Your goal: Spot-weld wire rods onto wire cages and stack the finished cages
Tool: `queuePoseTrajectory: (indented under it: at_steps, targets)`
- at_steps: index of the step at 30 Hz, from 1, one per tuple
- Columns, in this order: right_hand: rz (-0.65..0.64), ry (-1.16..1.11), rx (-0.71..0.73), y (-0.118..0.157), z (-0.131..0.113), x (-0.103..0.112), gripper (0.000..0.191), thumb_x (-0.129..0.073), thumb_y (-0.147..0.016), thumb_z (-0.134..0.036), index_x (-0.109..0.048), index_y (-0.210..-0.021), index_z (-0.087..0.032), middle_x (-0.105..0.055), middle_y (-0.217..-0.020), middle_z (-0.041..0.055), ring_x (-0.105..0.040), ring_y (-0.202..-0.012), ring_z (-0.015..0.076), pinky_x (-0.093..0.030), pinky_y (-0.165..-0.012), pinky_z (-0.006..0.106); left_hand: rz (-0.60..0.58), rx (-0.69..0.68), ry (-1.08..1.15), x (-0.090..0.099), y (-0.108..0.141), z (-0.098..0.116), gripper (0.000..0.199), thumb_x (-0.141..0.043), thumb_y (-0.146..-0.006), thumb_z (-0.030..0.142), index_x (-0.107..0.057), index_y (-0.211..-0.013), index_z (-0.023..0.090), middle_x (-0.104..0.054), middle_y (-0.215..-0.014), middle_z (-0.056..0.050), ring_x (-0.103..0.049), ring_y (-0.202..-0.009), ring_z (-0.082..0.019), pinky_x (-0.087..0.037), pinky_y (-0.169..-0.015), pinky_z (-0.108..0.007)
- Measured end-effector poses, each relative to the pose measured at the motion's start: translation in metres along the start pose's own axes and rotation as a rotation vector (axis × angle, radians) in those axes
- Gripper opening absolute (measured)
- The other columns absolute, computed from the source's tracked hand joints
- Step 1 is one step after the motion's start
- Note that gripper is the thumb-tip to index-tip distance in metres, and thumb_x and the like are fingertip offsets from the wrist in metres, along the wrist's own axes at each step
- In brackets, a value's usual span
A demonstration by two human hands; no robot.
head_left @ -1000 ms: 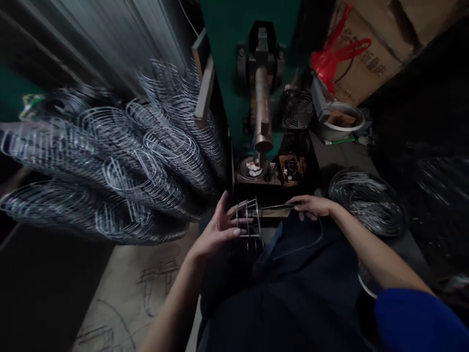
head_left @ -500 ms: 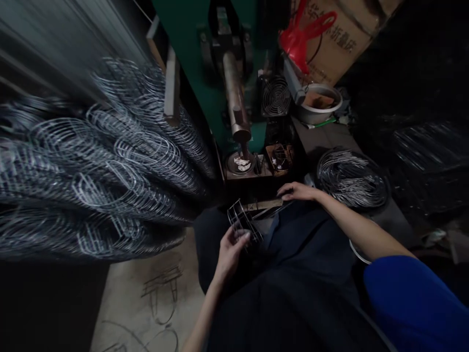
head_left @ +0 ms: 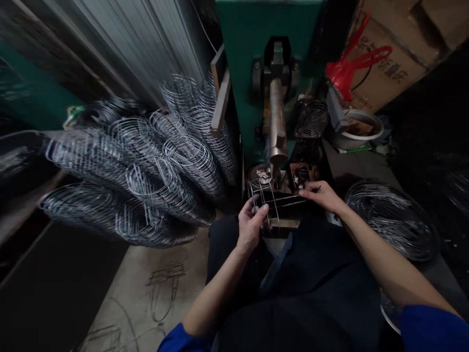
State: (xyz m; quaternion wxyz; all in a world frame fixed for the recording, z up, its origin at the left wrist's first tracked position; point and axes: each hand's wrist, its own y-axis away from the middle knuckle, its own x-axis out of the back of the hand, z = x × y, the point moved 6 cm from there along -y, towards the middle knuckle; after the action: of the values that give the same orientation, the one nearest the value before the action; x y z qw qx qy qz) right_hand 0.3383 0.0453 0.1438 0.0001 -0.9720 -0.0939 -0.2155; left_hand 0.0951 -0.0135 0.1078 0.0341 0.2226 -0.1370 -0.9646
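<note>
My left hand (head_left: 252,224) is closed on a small wire frame (head_left: 270,201), its thumb and fingers around the lower left side. Thin wires run rightward from this frame to my right hand (head_left: 320,195), whose fingertips pinch their ends. Just beyond the frame is the machine's metal cylinder (head_left: 277,127), pointing down toward a round plate (head_left: 252,172) with white scraps on it. The frame's upper edge overlaps the plate in the view; whether they touch cannot be seen.
Stacks of bent wire frames (head_left: 190,156) stand at the left. A coil of wires (head_left: 388,220) lies on the right bench. Beyond it are a metal bowl (head_left: 351,142), a fan (head_left: 312,119), a red plastic object (head_left: 342,76) and a cardboard box (head_left: 388,73). Wire pieces (head_left: 166,283) lie on the floor.
Both hands have moved up toward the machine, raising the wire frame from near my lap to just before the cylinder. The camera view has shifted left.
</note>
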Motion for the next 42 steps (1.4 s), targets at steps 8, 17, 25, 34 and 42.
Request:
queuePoseTrajectory:
  at_steps: [8, 17, 25, 34, 42]
  targets:
    - [0.032, 0.040, -0.007, -0.030, 0.005, 0.004, 0.058, -0.071, -0.073, -0.067, -0.047, -0.052, -0.018, -0.040, -0.055, -0.0048, -0.035, -0.057, 0.0101, -0.026, -0.056, 0.025, -0.009, 0.017, 0.004, -0.008, -0.024, 0.004, 0.083, -0.086, -0.067, 0.045, -0.054, -0.139, 0.017, -0.042, -0.055, 0.012, -0.041, -0.037, -0.006, -0.047, -0.037, -0.022]
    - [0.058, 0.025, 0.000, -0.044, 0.008, 0.011, 0.060, -0.072, -0.072, -0.068, -0.045, -0.051, -0.019, -0.039, -0.054, -0.0046, -0.033, -0.055, 0.0102, -0.026, -0.054, 0.026, -0.011, 0.006, 0.020, -0.012, -0.040, 0.003, 0.087, -0.085, -0.068, 0.044, -0.052, -0.142, 0.015, -0.043, -0.055, 0.011, -0.039, -0.038, -0.005, -0.039, -0.035, -0.017]
    - [0.051, 0.051, -0.005, -0.051, 0.008, 0.013, 0.060, -0.071, -0.074, -0.067, -0.043, -0.052, -0.019, -0.034, -0.055, -0.0053, -0.031, -0.056, 0.0101, -0.023, -0.054, 0.026, -0.020, 0.006, 0.024, -0.016, -0.046, 0.004, 0.086, -0.083, -0.071, 0.043, -0.049, -0.144, 0.013, -0.038, -0.053, 0.013, -0.039, -0.036, -0.005, -0.044, -0.034, -0.020]
    - [0.076, 0.062, 0.000, -0.056, 0.004, 0.016, 0.059, -0.072, -0.073, -0.066, -0.044, -0.052, -0.019, -0.036, -0.055, -0.0048, -0.032, -0.056, 0.0103, -0.024, -0.054, 0.026, -0.011, 0.009, 0.064, -0.016, -0.052, 0.004, 0.085, -0.085, -0.069, 0.043, -0.052, -0.142, 0.014, -0.041, -0.056, 0.011, -0.037, -0.039, -0.004, -0.047, -0.036, -0.020]
    - [0.096, 0.072, -0.007, -0.057, 0.004, 0.016, 0.056, -0.072, -0.076, -0.063, -0.046, -0.053, -0.019, -0.036, -0.055, -0.0047, -0.032, -0.055, 0.0102, -0.023, -0.055, 0.027, -0.047, 0.021, 0.051, -0.019, -0.056, 0.005, 0.081, -0.082, -0.072, 0.042, -0.053, -0.141, 0.013, -0.044, -0.052, 0.011, -0.039, -0.036, -0.005, -0.046, -0.036, -0.021]
